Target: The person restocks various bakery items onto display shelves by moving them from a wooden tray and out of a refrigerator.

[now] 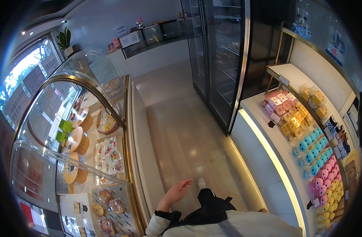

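Note:
My left hand [178, 192] hangs in front of me over the aisle floor, its fingers loosely bent and nothing visible in them. The nearest furniture on that side is a bakery display case [141, 189] with clear curved covers. Inside it, wrapped breads [117, 205] lie on a perforated tray, and small wrapped items [110, 157] fill another tray. Only a sliver of my right hand [263, 210] shows past my pale clothing; its fingers are hidden. Beyond it, a white counter [275, 133] carries pink and yellow packs [296, 117], blue-lidded containers [313, 148] and pink ones [323, 177].
A tiled aisle [181, 133] runs ahead between the case and the counter. A tall glass-door refrigerator [219, 59] stands on its right. Across the far end is a service counter [157, 59]. Round wooden stands [77, 140] and a wicker basket [108, 129] are in the case.

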{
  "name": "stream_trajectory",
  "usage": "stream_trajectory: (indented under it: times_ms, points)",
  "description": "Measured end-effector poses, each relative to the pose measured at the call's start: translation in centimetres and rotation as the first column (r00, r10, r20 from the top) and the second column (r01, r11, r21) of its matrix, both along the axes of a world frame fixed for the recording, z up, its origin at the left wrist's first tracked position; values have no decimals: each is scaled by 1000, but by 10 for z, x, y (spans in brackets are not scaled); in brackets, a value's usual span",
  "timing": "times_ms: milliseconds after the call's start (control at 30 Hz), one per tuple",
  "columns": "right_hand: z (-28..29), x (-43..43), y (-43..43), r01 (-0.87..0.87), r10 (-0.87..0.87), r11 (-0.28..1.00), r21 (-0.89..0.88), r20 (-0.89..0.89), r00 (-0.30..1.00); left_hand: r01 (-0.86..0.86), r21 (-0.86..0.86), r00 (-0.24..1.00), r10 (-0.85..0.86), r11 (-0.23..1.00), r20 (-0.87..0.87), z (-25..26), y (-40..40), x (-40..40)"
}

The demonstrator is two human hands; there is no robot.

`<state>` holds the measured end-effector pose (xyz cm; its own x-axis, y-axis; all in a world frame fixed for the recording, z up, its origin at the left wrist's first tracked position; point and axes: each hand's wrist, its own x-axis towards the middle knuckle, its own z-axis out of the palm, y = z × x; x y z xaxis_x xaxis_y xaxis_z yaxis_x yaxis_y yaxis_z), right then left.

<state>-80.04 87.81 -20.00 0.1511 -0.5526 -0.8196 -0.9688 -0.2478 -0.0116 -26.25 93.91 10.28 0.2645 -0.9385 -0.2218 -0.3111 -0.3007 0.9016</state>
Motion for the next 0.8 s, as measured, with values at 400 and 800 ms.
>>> stream_trajectory:
  times_ms: [400, 800]
  points:
    - [133, 531, -436, 48, 139, 957, -285, 599, 788, -613, 248, 770, 638, 750, -27, -55, -126, 343]
    - [227, 746, -659, 462, 119, 556, -691, 617, 778, 106, 73, 982, -115, 992, 150, -11, -574, 575]
